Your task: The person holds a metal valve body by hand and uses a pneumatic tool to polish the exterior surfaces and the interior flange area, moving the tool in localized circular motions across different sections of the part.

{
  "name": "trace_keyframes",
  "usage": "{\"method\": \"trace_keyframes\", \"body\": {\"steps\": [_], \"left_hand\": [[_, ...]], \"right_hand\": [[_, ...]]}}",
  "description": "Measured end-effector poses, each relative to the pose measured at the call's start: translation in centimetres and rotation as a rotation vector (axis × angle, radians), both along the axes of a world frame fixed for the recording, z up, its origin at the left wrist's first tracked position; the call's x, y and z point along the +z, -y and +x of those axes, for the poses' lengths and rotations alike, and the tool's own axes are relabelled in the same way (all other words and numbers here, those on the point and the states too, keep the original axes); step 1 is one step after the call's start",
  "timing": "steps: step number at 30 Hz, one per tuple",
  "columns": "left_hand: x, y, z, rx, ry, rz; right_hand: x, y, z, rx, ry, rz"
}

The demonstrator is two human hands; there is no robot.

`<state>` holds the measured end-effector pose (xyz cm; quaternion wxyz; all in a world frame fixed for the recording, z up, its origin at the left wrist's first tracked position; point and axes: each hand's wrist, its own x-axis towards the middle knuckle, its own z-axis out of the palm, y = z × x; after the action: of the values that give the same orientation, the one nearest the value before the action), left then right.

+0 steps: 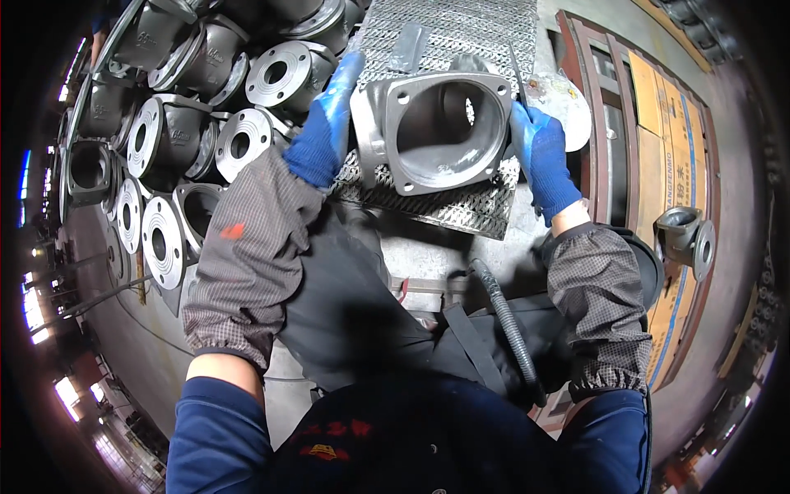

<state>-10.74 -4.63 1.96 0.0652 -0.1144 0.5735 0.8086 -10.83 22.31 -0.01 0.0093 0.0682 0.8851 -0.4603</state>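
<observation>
A grey cast-metal valve body (373, 123) rests on a perforated metal work surface (473, 210), its square flange and wide round opening facing up toward me. My left hand (332, 115), in a blue glove, lies along the casting's left side with its fingers stretched out and pointing away. Whether it presses on the metal there, I cannot tell. On the opposite side my gloved right hand (539, 148) is closed next to the flange's right edge. A thin dark rod (517, 70) runs up from its fingers. The fingertips are partly hidden.
Several similar flanged castings (169, 136) are stacked at the left. A small clear plastic piece (409, 48) lies behind the valve body. A round pale disc (568, 107) sits right of my right hand. Flattened cardboard (654, 169) and another casting (685, 235) lie farther right. A ribbed hose (504, 317) crosses my lap.
</observation>
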Motion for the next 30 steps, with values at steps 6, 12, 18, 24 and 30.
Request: {"method": "trace_keyframes", "body": {"steps": [6,12,18,24,30], "left_hand": [[3.5,2.0,3.2,-0.202,-0.591,-0.667],[4.8,1.1,3.1,-0.238,-0.827,-0.790],[3.6,-1.0,4.3,-0.198,-0.719,-1.051],[3.0,-1.7,4.1,-0.120,-0.645,-0.965],[3.0,-0.8,5.2,-0.081,-0.561,-0.915]], "right_hand": [[-0.5,0.0,1.9,0.317,0.106,0.070],[-0.1,-0.3,2.5,0.407,0.052,0.191],[-2.1,-1.6,2.1,0.397,-0.023,0.247],[-2.6,-1.9,1.9,0.474,-0.317,0.468],[-0.2,0.0,2.5,0.165,0.115,-0.133]]}}
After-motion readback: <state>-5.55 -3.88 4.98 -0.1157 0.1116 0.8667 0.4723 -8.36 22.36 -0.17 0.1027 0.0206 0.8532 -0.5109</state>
